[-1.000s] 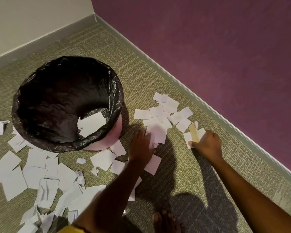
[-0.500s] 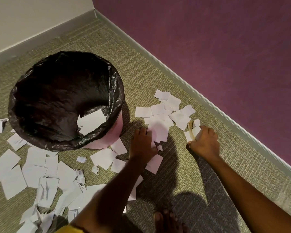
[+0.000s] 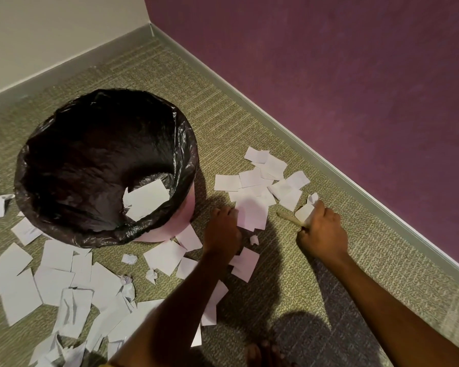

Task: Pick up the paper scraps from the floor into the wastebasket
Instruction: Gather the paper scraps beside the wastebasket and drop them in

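Our right hand (image 3: 322, 231) was clenched round a couple of small white paper scraps (image 3: 306, 211) plus a thin tan strip (image 3: 288, 218) poking out to the left. A sec before, that hand lay flat over them on the floor, so the bunch-up was done and that lot was prob ready for the bin. Our left hand (image 3: 223, 231) had barely budged: knuckles up, fingers curled at the near edge of a big white rectangular scrap (image 3: 252, 214). We couldn't tell if it actually had hold of it or was just pinning it.

A loose pile of white scraps (image 3: 260, 178) sat just beyond both hands. The round pink wastebasket (image 3: 164, 231) w/ its crinkly black plastic liner (image 3: 191, 154) stood just left of the left hand, some white sheets (image 3: 146, 198) already inside. Way more torn paper (image 3: 64, 282) covered the olive-green carpet (image 3: 249, 115) left of and in front of it, so we reckoned we were early on tbh.

The grey baseboard (image 3: 329, 168) and purple wall (image 3: 329, 75) ran close on the right, so no room that side. Open carpet lay between the hands and our bare foot (image 3: 260, 353). The right hand's way to the rim went over the left hand.
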